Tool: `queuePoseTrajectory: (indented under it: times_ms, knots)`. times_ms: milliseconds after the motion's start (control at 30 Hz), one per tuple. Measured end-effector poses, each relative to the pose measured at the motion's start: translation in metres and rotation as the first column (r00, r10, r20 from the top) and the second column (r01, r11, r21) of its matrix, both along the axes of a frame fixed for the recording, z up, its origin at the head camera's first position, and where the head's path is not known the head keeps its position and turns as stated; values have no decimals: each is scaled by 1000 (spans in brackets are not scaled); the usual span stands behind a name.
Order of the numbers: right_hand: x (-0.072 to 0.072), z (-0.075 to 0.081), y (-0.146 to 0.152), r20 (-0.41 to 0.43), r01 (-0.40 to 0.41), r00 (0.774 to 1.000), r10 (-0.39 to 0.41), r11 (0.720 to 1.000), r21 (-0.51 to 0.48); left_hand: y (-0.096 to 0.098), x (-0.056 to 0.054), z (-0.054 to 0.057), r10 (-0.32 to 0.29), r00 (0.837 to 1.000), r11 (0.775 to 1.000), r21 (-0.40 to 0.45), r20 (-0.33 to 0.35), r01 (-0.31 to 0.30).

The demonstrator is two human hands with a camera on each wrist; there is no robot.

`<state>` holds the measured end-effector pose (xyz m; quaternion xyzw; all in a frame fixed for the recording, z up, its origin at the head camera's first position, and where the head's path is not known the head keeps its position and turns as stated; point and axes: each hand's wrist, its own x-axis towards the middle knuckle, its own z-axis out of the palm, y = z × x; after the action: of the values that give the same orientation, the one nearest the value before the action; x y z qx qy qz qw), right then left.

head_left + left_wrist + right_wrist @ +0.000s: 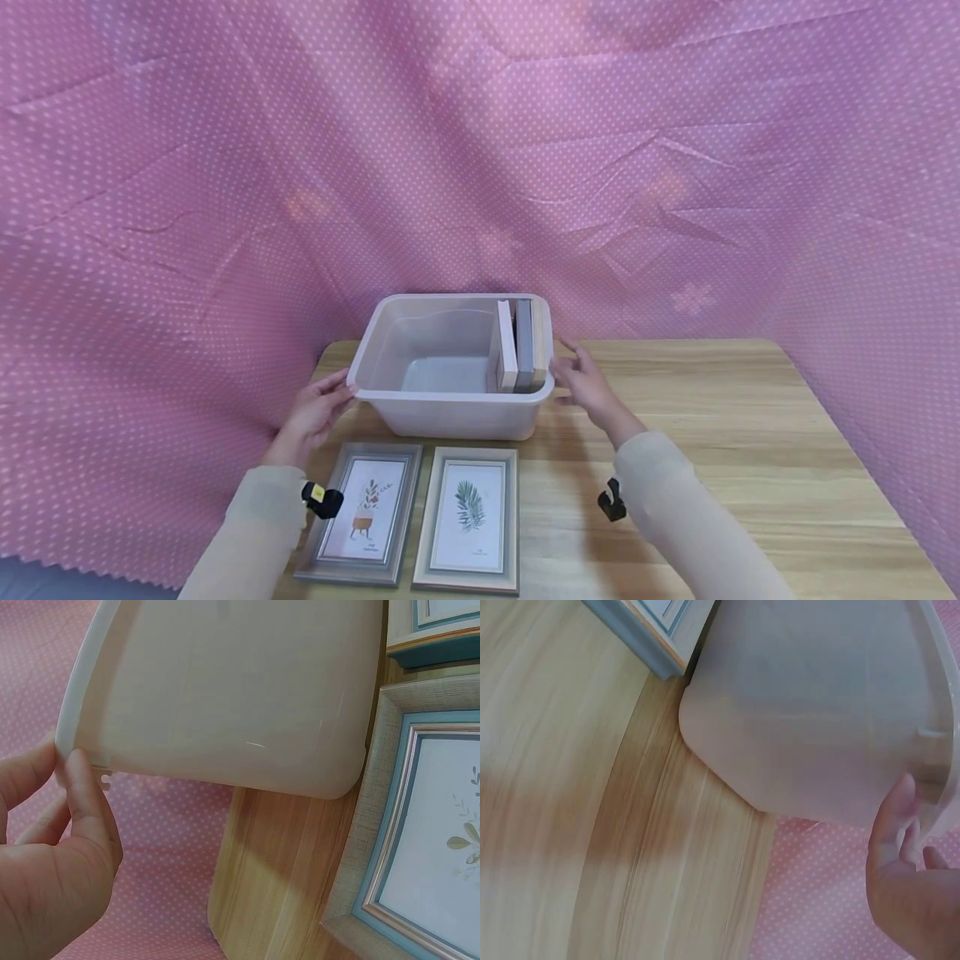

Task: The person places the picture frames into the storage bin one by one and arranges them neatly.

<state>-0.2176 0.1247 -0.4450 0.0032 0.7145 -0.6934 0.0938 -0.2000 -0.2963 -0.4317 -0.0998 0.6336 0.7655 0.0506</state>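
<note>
I watched remotely | left hand (pixel 309 418) pinched tub (pixel 453 417) by rim | right hand (pixel 587 388), fingers loosely spread, sat at opposite end | plant frame (pixel 363 510), leaf frame (pixel 468 518) lay nearer

I see one pale beige plastic tub (pixel 450 419), rectangular, corners rounded, rim flared | pose: upright, mouth up, long side towards me | place: far left part of the wooden surface (pixel 712 433) | contents: three slim pieces (pixel 524 342), white, grey, wood-toned, on edge along its right wall
</note>
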Motion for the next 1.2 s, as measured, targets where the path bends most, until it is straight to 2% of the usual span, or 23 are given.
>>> queuePoseTrajectory:
  times_ms: [267,533,800,1067,1200]
  knots:
    - [-3,0,2,28,-45,999,45,999,-14,0,0,1,1,1000,1000,2,1,-1]
    - [-2,3,2,47,-65,997,68,995,-71,-1,0,0,0,1000,1000,7,-3,0]
    - [-1,6,-1,82,-45,995,56,991,-126,-2,-1,-1,0,1000,1000,-14,-3,0]
    - [1,9,0,108,-29,993,41,993,-116,-1,-2,-1,-25,1000,993,-119,-3,24]
    - [1,9,-1,109,-27,993,40,993,-117,-1,-1,1,-41,999,972,-231,-9,37]
